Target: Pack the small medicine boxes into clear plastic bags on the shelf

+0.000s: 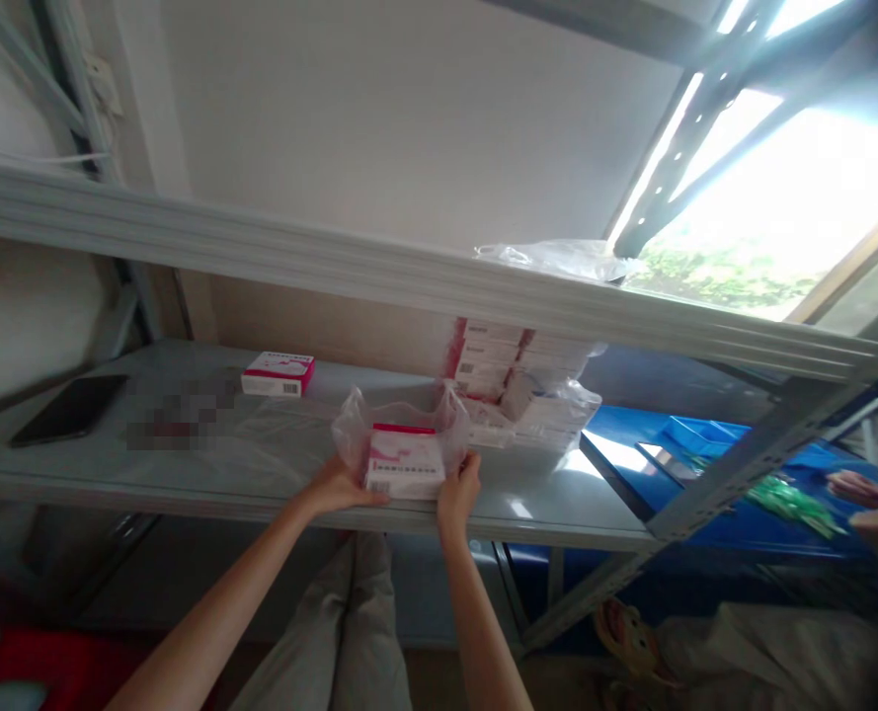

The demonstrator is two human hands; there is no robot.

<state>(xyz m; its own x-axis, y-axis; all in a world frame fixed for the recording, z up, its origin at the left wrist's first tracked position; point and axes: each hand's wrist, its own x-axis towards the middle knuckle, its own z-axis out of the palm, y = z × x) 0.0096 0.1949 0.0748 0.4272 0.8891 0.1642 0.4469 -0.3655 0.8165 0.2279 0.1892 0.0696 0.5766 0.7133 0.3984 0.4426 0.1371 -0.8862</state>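
Note:
A small white and pink carton point(407, 462) sits inside a clear plastic bag point(351, 427) over the front part of the shelf. My left hand point(341, 487) is closed on the carton's lower left corner, with the thumb along its front edge. At the carton's right side, my right hand point(459, 494) grips the carton through the bag, its fingers curled. The bag's open edges stand up loosely on both sides of the carton. Farther back on the left lies a matching pink and white carton point(279, 373).
Bagged stacks of similar cartons point(487, 360) stand behind on the right. A dark phone-like slab point(70, 409) lies at the left on the grey shelf point(534, 504). An upper shelf beam point(379, 262) crosses above. Another person's hand point(864, 494) is at a blue table point(712, 523) with green stalks.

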